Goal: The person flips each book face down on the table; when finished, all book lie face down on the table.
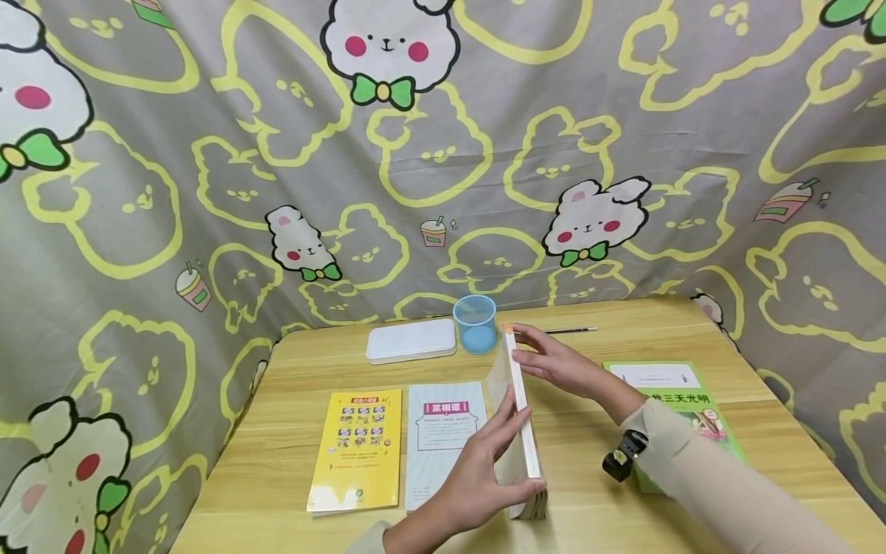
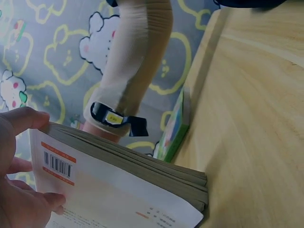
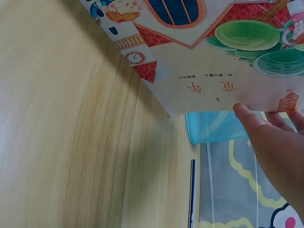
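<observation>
A thick paperback book (image 1: 524,431) stands on its long edge on the table, spine upward. My left hand (image 1: 477,477) grips its near end, thumb at the spine's end and fingers along the left cover. At the far end my right hand (image 1: 561,365) pinches the upper corner. The left wrist view shows the back cover (image 2: 109,185) with a barcode and the page edges, slightly fanned. An illustrated front cover (image 3: 190,71) fills the top of the right wrist view, with the right thumb on its edge.
Left of the book lie a light blue book (image 1: 443,446) and a yellow book (image 1: 356,454). A green book (image 1: 657,385) lies under the right forearm. At the back are a white case (image 1: 411,341), a blue mesh cup (image 1: 476,327) and a pencil (image 1: 571,330), before a patterned curtain (image 1: 388,169).
</observation>
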Action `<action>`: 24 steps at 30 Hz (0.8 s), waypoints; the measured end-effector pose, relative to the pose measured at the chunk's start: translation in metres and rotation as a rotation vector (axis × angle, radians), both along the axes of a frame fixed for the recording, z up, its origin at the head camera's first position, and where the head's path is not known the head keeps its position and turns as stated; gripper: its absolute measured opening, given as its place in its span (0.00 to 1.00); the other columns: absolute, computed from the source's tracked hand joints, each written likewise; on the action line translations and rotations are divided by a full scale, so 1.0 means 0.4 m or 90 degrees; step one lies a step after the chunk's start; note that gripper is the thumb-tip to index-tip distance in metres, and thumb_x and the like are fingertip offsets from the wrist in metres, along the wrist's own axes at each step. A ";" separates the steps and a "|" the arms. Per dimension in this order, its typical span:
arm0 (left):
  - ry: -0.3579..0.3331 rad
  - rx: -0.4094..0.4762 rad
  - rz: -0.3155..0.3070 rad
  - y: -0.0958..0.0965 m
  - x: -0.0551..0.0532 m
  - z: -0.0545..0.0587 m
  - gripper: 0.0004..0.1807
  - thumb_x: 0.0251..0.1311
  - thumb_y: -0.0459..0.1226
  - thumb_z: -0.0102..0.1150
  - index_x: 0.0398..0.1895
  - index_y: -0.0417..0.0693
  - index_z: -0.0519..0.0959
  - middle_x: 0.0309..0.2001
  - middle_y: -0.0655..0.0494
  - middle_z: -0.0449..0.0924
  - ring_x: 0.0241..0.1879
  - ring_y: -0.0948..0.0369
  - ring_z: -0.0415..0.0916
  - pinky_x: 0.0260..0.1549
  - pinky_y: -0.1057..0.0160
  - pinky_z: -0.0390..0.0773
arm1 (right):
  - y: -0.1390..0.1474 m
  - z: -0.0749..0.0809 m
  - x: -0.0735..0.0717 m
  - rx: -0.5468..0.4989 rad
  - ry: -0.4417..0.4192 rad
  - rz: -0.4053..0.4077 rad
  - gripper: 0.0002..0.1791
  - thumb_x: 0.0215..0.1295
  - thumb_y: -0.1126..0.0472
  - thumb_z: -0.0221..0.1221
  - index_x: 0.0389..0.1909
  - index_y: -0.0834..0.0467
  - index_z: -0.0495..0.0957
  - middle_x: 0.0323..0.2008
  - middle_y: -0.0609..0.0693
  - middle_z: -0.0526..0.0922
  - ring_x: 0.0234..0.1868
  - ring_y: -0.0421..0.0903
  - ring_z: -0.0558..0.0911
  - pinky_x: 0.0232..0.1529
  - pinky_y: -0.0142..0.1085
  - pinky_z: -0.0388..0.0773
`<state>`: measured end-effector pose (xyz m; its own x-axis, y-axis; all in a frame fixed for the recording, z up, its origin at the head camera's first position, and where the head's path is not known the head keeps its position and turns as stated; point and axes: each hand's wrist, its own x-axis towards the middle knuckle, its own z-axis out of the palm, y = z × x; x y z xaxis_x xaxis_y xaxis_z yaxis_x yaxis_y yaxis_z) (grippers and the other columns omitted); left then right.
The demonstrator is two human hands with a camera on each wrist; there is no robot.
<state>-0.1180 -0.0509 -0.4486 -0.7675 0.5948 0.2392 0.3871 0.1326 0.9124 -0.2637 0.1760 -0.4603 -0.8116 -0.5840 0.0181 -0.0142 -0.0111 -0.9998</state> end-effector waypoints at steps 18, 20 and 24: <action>-0.069 0.049 0.025 0.035 -0.014 -0.056 0.58 0.59 0.39 0.75 0.85 0.54 0.46 0.83 0.59 0.44 0.80 0.55 0.49 0.73 0.53 0.64 | 0.039 0.007 0.003 0.077 0.088 -0.016 0.41 0.77 0.56 0.59 0.83 0.55 0.49 0.81 0.61 0.50 0.78 0.66 0.59 0.71 0.56 0.69; -0.083 0.041 0.029 0.037 -0.015 -0.061 0.57 0.59 0.40 0.75 0.85 0.60 0.46 0.83 0.63 0.44 0.80 0.52 0.49 0.70 0.46 0.68 | 0.043 0.008 0.004 0.086 0.088 -0.022 0.41 0.76 0.56 0.59 0.83 0.55 0.49 0.81 0.61 0.50 0.78 0.66 0.58 0.72 0.56 0.69; -0.121 0.051 0.022 0.047 -0.017 -0.072 0.56 0.60 0.41 0.74 0.84 0.67 0.47 0.83 0.65 0.43 0.80 0.48 0.51 0.66 0.39 0.72 | 0.053 0.005 0.005 0.109 0.095 -0.033 0.41 0.76 0.55 0.60 0.82 0.55 0.50 0.81 0.61 0.52 0.78 0.67 0.57 0.71 0.58 0.68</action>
